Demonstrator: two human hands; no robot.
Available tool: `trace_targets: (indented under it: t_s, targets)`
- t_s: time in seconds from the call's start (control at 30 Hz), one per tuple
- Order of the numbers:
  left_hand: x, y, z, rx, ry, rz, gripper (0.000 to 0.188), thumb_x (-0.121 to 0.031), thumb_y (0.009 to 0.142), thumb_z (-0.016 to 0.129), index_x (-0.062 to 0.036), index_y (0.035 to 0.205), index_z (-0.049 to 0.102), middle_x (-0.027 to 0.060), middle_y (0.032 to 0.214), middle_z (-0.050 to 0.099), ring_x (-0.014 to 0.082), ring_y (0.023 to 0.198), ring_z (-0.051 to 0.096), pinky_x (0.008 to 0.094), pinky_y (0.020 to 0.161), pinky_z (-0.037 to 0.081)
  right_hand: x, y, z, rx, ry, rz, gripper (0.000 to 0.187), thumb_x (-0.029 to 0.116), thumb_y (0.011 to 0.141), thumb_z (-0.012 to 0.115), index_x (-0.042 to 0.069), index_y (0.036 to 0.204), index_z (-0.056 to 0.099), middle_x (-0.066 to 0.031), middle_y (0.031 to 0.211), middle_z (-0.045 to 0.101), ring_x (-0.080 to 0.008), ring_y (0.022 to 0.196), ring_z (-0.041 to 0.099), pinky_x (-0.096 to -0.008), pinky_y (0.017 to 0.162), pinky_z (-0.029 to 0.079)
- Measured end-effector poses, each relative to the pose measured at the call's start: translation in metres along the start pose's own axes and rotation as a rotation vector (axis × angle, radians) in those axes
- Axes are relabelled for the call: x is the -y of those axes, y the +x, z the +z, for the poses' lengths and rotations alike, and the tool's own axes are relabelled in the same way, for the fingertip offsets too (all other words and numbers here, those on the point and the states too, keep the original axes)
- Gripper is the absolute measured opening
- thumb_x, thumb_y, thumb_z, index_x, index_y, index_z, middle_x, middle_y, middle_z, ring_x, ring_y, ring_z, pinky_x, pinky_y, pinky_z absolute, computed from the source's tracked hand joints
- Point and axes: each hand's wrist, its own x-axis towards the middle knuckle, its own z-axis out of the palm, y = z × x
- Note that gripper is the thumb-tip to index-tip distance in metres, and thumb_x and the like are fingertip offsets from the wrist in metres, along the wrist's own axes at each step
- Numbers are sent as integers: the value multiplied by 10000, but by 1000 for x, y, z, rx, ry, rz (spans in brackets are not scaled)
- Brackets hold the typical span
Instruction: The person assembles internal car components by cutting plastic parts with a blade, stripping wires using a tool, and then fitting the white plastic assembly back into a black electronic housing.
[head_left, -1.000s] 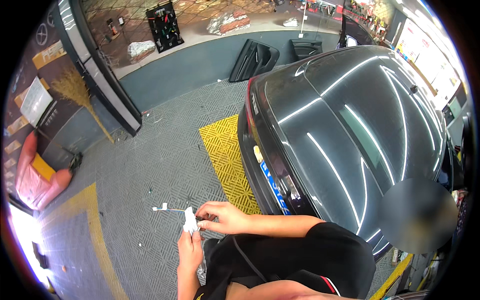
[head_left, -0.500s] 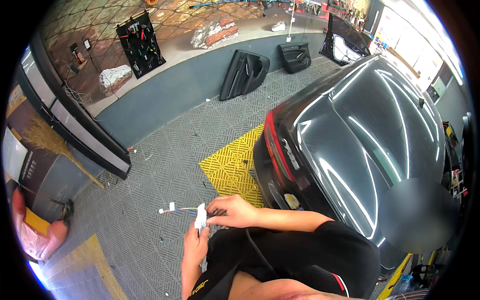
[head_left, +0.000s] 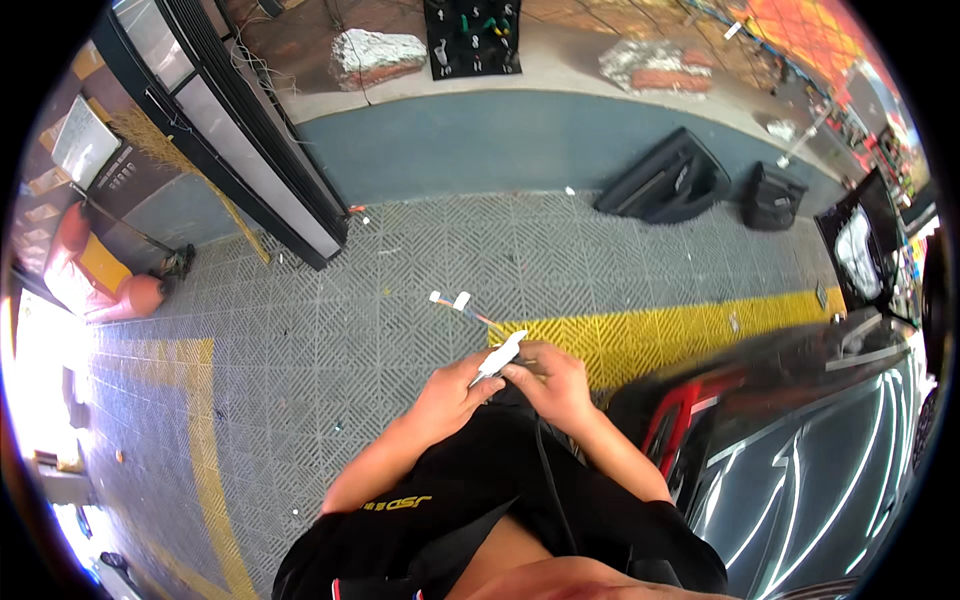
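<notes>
Both hands are together in front of my body. My left hand (head_left: 457,393) grips the lower end of a white-wrapped wiring harness (head_left: 503,353) between thumb and fingers. From the right, my right hand (head_left: 551,386) pinches the harness too, its fingers partly behind the white part. Thin coloured wires run out of the far end toward the upper left. Two small white connectors (head_left: 461,300) hang at the end of those wires. A black cable (head_left: 550,480) passes down across my shirt; where its upper end goes is hidden at my hands.
A dark car (head_left: 800,470) with a red tail light (head_left: 680,415) stands close on my right. Black door panels (head_left: 670,180) lean against the low grey wall (head_left: 450,145). A folding door (head_left: 240,140) and a straw broom (head_left: 215,195) are at left, near a pink-and-yellow object (head_left: 95,275).
My view has turned left, away from the car toward the wall. Both hands still hold the harness; the white part now tilts more, and my right hand has come round beside it.
</notes>
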Motion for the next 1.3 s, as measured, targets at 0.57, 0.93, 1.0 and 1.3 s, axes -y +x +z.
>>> trace_targets:
  t_s: [0.57,0.93,1.0,1.3]
  targets:
    - [31,351,-147,-318,14,-54,463,-261,1011,590,5,1376,490,238,987,681,436,922,689,442,798,541,-105,436,-45,327,48,-51,273,194,894,779,-14,1052,699,-155,1049,721,-268,878,731,-353,772,596]
    - [32,482,-299,-781,-216,117,540,-287,1054,514,51,1450,372,43,792,574,127,675,555,287,639,476,-167,789,-56,-27,-64,-365,278,158,939,717,6,1170,696,-134,1126,733,-193,1004,706,-333,869,556]
    - [41,479,-318,-934,-345,156,631,-264,1047,500,60,1530,255,65,758,559,159,661,563,317,629,487,-188,892,-35,-75,-160,-395,384,234,964,694,11,1272,642,-131,1126,725,-202,988,681,-332,876,528]
    - [9,436,-312,-1601,-433,264,669,-565,1016,531,-28,1414,493,64,803,539,238,924,546,394,766,518,-266,1125,15,-209,-779,-516,485,642,881,640,245,1126,771,-104,993,768,-385,882,725,-506,702,569]
